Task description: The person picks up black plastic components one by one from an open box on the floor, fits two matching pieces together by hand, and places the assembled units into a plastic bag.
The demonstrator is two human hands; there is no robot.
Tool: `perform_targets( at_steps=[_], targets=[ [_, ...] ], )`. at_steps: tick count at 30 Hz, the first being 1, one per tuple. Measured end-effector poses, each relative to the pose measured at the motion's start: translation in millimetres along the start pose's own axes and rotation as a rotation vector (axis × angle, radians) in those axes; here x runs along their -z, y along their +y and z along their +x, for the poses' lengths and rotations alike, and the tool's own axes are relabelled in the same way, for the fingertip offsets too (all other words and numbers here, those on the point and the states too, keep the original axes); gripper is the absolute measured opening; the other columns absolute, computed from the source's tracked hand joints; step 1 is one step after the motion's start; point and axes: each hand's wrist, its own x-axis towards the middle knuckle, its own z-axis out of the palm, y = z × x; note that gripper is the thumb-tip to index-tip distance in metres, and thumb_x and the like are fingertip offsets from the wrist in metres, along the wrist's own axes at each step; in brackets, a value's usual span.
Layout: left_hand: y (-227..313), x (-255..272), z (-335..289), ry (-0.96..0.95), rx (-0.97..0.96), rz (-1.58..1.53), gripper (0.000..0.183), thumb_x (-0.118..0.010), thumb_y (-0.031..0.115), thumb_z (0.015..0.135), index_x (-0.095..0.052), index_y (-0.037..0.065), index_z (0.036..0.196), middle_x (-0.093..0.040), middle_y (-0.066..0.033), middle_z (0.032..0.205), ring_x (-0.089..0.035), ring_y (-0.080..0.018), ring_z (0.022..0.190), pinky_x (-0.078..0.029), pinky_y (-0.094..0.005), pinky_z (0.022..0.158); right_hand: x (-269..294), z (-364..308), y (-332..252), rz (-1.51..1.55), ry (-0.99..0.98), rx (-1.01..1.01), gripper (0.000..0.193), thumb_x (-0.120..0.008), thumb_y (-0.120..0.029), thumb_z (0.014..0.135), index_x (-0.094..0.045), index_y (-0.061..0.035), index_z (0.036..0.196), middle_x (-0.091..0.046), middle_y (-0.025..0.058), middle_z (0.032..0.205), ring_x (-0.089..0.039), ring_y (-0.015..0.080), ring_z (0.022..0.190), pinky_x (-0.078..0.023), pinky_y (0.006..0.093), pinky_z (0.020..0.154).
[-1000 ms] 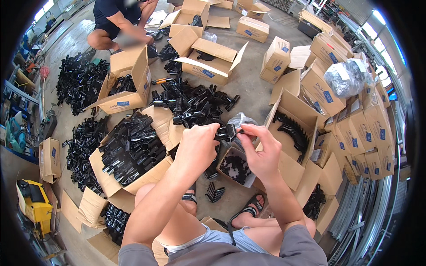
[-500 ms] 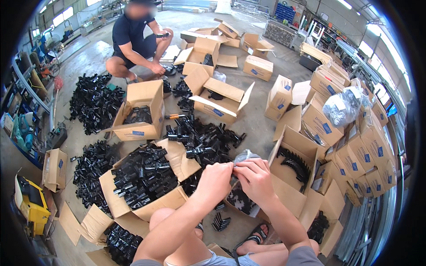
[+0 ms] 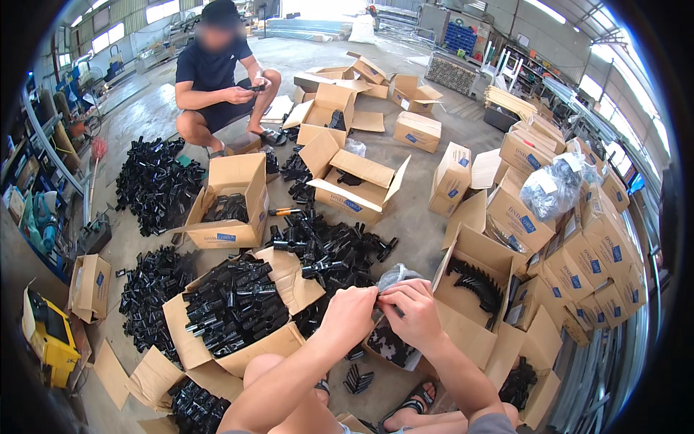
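My left hand (image 3: 351,312) and my right hand (image 3: 410,309) meet in front of me, fingers closed and pressed together. Whatever sits between the fingertips is small, dark and mostly hidden. Just beyond them lies a clear plastic bag (image 3: 397,274). Below my right hand is an open box holding black-and-white pieces (image 3: 392,341). To the left stands an open carton (image 3: 189,329) heaped with black tubular fittings (image 3: 238,300). A loose heap of black fittings (image 3: 332,249) spreads on the floor behind my hands.
Another person (image 3: 217,76) squats at the far left, both hands on a small black part. At right, an open carton (image 3: 499,269) holds a curved row of black pieces (image 3: 473,286). Stacked cartons (image 3: 578,253) and metal profiles (image 3: 593,376) line the right; a yellow case (image 3: 58,354) sits left.
The other person has raised a hand from the floor and brought both hands together at a black part. My hands stay joined; the view has tilted slightly up.
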Motion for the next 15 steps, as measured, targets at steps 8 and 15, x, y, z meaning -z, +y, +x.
perform_targets(
  at_steps=[8, 15],
  targets=[
    [1.3, 1.4, 0.6, -0.019, 0.012, 0.017, 0.022, -0.074, 0.005, 0.077, -0.068, 0.002, 0.098, -0.071, -0.0198, 0.083, -0.071, -0.0375, 0.083, -0.056, -0.0477, 0.074, 8.7, 9.1, -4.3, -0.035, -0.109, -0.052, 0.01, -0.08, -0.01, 0.075, -0.073, -0.0106, 0.082, -0.073, 0.0003, 0.087, -0.066, 0.0207, 0.091, -0.045, 0.0362, 0.09],
    [5.1, 0.6, 0.5, -0.052, 0.023, 0.017, 0.019, -0.072, 0.006, 0.077, -0.067, 0.003, 0.095, -0.07, -0.0194, 0.081, -0.071, -0.0376, 0.082, -0.056, -0.0479, 0.072, 13.4, 10.6, -4.1, -0.047, -0.138, -0.086, 0.014, -0.078, -0.018, 0.079, -0.073, -0.0105, 0.09, -0.068, 0.0031, 0.088, -0.062, 0.023, 0.093, -0.042, 0.0399, 0.089]
  ],
)
